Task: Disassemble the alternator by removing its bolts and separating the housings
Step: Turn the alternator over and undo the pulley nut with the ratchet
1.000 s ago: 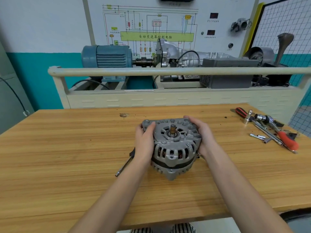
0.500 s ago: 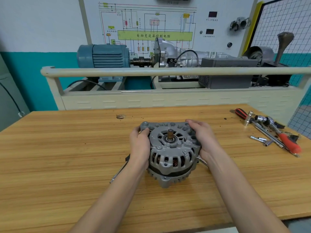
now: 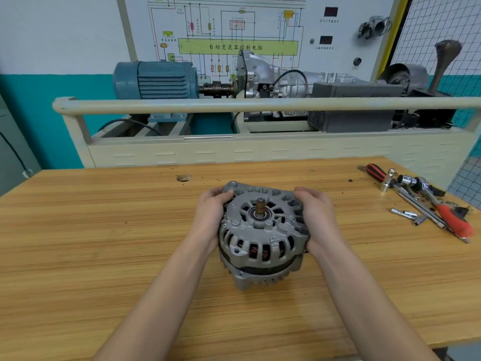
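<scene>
A person grips a grey alternator with both bare hands at the middle of a wooden bench, its shaft pointing up and slightly away from them. The left hand is wrapped around the left flank of the housing, fingers curled over the upper rim; the right hand clasps the opposite side, thumb low against the casing. The unit sits tilted toward the person, and whether its lower edge rests on the bench cannot be told from here. Copper windings show through the slots of the front housing, and a dark band runs between the two housing halves.

Well to the right, near the bench's far corner, lies a loose cluster of tools: a ratchet, a red-handled screwdriver, a black-and-red handle and a few small sockets. Behind the bench stands a cream-coloured training rig carrying a blue electric motor coupled to a silver gearbox, with a wiring diagram board on the wall above.
</scene>
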### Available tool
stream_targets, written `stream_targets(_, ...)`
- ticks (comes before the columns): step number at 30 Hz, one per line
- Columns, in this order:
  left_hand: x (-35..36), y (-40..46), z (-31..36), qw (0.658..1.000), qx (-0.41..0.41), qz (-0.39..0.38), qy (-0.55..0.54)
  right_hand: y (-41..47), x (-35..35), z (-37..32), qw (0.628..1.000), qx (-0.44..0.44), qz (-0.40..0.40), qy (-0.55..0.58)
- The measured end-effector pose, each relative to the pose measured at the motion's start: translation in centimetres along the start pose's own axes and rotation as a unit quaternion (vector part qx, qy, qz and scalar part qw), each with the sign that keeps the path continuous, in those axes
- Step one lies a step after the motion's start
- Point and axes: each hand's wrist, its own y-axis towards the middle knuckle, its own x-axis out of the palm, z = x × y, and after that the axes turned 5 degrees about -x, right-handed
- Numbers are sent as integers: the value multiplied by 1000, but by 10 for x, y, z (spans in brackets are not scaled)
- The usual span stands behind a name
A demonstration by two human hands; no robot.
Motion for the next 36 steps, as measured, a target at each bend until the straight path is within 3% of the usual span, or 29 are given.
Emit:
stream_targets(7, 0, 12, 11, 993, -27, -80, 86, 3, -15, 1, 997, -55, -45, -20)
stream_targets(11, -3, 7, 12, 985, 2, -28, 168, 8, -21, 3, 985, -47, -156, 57)
stream_targets(13, -13, -5, 9, 984, -10, -46, 173, 10, -21, 3, 974, -34, -200, 102)
stream_targets(19, -49, -32, -26, 928, 80, -234, 279, 1, -20, 11, 985, -66, -116, 105)
stream_targets(22, -52, -26, -35, 914, 104, -282, 274, -4, -18, 8, 991, -63, -68, 92)
stream_targets(36, -47, -36, -63, 935, 151, -186, 261, -38, -8, 15, 989, -112, 52, 81)
